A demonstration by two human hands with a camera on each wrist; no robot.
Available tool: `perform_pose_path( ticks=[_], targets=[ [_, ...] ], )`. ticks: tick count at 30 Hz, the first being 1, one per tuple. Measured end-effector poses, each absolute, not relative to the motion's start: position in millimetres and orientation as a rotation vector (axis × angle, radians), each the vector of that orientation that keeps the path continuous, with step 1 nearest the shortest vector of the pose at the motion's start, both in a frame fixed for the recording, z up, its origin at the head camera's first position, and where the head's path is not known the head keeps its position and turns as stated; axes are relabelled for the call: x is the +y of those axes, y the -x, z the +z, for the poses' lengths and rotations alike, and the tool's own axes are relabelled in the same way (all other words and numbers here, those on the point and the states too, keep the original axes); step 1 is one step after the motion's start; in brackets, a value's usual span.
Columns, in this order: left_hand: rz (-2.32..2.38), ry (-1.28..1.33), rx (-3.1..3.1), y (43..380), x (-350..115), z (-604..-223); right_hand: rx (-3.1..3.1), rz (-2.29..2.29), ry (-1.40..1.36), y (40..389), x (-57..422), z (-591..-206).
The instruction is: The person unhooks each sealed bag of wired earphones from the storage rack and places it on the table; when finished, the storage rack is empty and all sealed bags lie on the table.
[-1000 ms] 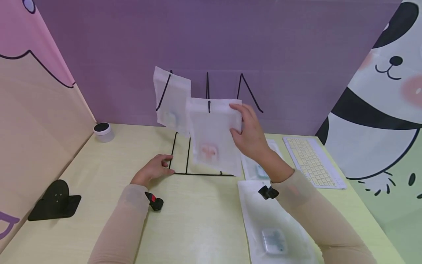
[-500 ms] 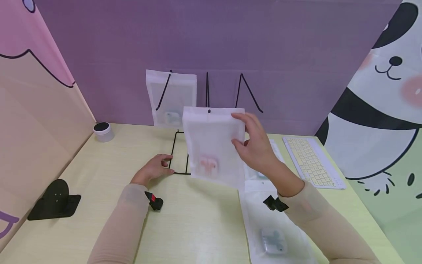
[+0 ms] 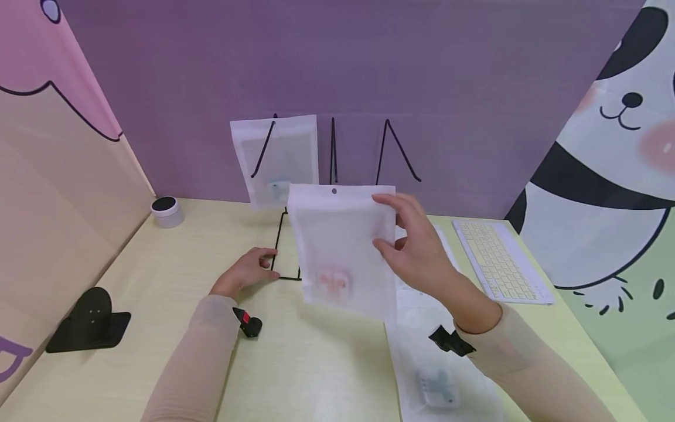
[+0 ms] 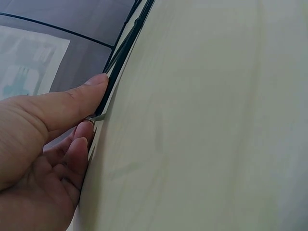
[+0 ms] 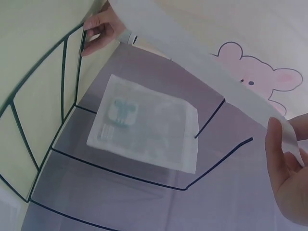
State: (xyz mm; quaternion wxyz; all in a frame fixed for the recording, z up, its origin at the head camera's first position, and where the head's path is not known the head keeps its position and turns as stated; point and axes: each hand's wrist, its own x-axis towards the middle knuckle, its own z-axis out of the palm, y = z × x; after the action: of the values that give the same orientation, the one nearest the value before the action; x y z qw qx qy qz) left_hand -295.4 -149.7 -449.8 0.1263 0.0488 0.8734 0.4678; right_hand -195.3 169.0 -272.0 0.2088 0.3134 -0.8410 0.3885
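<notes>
My right hand [image 3: 422, 246] pinches the right edge of a flat white pouch [image 3: 340, 246] with a punched hole at its top and a reddish print low on its front. This pouch hangs in front of the middle hook [image 3: 333, 149] of a black wire display rack [image 3: 278, 240], its top edge below the hook tip and apart from it. At the rack's left base, my left hand [image 3: 246, 271] holds the wire between thumb and fingers. Another white pouch [image 5: 144, 125], with a blue-green print, hangs by its hole on the left hook. The held pouch hides much of the rack's base.
On the right of the table lie more white pouches [image 3: 416, 351], partly under my right arm. A white keyboard [image 3: 501, 261] lies beyond them. At the left stand a black bookend [image 3: 92, 322] and a small white jar [image 3: 167, 214] with a dark top.
The reddish-print pouch has slid off the middle hook's tip and moved down towards me in my right hand. The pouch on the left hook has swung straighter. My left hand stays put.
</notes>
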Motion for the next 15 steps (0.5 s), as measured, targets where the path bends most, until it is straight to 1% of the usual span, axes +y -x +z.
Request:
perform_pose_path(
  ticks=[8, 12, 15],
  targets=[
    [1.356, -0.151, 2.550, 295, -150, -449, -2.571, 1.337, -0.821, 186, 167, -294],
    [1.355, -0.150, 2.551, 297, -150, -452, -2.645, 1.485, -0.771, 196, 168, -310],
    [1.357, -0.137, 2.547, 298, -150, -451, -2.702, 1.634, -0.663, 207, 171, -322]
  ],
)
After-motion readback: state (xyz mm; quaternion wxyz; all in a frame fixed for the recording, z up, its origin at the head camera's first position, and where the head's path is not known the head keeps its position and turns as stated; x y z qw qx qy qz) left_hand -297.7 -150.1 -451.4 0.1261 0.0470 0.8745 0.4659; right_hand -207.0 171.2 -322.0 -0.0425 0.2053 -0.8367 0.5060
